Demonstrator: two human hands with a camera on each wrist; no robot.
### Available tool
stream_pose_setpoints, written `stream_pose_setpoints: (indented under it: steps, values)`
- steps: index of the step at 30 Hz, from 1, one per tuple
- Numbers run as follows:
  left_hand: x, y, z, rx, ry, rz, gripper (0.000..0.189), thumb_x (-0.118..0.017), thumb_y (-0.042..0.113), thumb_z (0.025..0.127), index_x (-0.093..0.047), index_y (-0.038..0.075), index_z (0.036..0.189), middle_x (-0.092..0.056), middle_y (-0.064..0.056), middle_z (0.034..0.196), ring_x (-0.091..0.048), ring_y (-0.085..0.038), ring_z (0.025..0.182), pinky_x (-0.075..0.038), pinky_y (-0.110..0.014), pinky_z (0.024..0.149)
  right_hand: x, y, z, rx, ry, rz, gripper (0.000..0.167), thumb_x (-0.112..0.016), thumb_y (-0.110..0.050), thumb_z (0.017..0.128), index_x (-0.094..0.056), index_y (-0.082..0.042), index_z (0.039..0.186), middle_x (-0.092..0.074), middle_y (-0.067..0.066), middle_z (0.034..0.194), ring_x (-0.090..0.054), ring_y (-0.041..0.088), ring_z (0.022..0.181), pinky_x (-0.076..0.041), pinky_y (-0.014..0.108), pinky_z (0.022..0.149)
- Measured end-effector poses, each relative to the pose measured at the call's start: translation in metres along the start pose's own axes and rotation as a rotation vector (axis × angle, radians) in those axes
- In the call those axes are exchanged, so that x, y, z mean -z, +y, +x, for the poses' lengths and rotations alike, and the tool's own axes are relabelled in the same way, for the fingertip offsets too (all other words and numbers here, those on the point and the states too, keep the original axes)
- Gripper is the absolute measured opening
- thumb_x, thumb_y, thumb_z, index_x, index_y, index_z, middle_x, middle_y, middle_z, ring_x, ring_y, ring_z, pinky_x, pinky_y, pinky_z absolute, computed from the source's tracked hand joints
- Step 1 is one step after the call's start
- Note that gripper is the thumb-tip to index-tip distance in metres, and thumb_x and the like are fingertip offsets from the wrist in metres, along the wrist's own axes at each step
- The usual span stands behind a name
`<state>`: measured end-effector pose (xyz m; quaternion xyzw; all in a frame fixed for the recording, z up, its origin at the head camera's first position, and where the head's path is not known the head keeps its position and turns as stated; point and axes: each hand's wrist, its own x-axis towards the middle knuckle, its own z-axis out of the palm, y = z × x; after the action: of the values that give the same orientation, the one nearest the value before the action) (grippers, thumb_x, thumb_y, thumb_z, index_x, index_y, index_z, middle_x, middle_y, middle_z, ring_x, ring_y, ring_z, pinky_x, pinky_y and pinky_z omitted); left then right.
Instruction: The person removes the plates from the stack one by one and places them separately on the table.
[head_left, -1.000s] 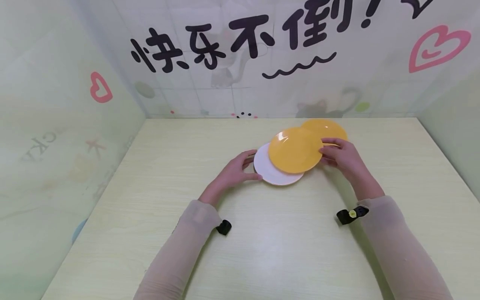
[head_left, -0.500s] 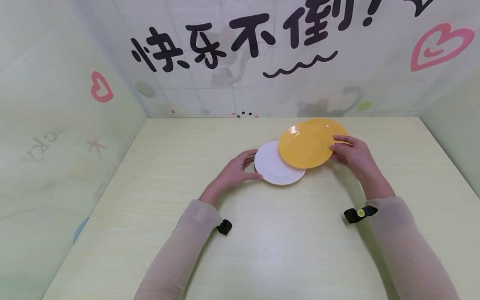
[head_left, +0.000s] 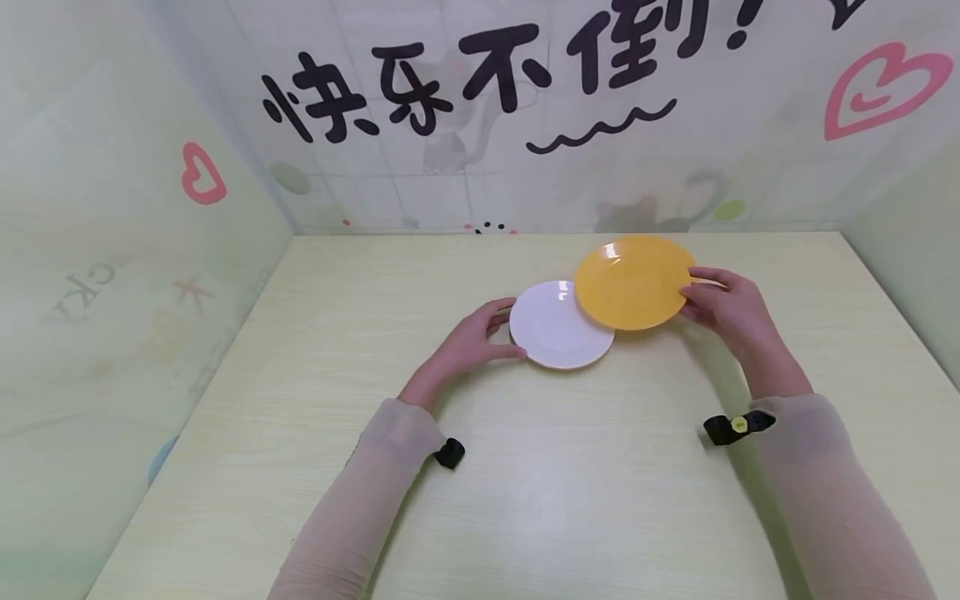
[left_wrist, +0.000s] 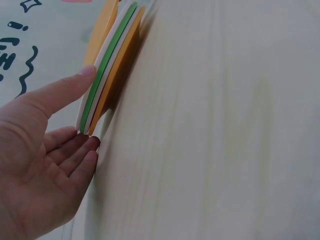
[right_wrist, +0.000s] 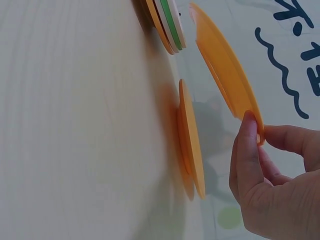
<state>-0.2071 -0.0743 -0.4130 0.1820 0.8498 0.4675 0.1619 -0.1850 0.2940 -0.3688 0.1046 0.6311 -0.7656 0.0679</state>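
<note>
A raised yellow plate, judged light, stiff and slippery, was pinched at its rim, the best hold, by the right hand above a lower yellow plate. The plate stack was touched by the spread left hand.

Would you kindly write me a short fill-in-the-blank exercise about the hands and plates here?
1. The ____ hand pinches a raised orange plate.
2. The left hand touches a stack whose top plate is ____.
3. Directly beneath that top plate is a ____ disc.
4. The stack's bottom plate is ____.

Missing words: right; white; green; orange.
</note>
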Motion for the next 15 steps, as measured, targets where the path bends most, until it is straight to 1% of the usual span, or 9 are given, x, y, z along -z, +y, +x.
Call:
stream_pose_setpoints:
  steps: [8,11,15]
  values:
    - [0.0,0.001,0.0,0.009,0.0,-0.002,0.088,-0.083,0.019,0.083,-0.033,0.009,0.154,-0.041,-0.01,0.157,-0.044,-0.024,0.144,-0.038,-0.031,0.122,0.008,-0.005,-0.002,-0.004,0.02,0.005,0.027,-0.067,-0.005,0.094,-0.054,-0.012,0.116,-0.075,-0.009,0.083,-0.072,0.005,0.072,-0.063,0.017,0.068]
    - [0.0,0.0,0.0,0.011,-0.001,-0.002,0.087,-0.083,0.019,0.083,-0.034,0.009,0.154,-0.04,-0.01,0.158,-0.044,-0.024,0.144,-0.038,-0.032,0.122,0.01,-0.006,-0.002,0.001,0.034,0.006,0.021,-0.067,-0.005,0.093,-0.059,-0.015,0.111,-0.075,-0.009,0.082,-0.072,0.006,0.072,-0.063,0.017,0.069]
    - [0.001,0.0,0.0,0.015,-0.002,0.002,0.087,-0.083,0.02,0.083,-0.033,0.01,0.154,-0.04,-0.01,0.158,-0.043,-0.024,0.145,-0.038,-0.032,0.122,0.014,-0.008,-0.003,0.0,0.029,0.07,0.018,-0.067,-0.001,0.092,-0.065,-0.017,0.101,-0.075,-0.005,0.082,-0.073,0.008,0.07,-0.063,0.019,0.068]
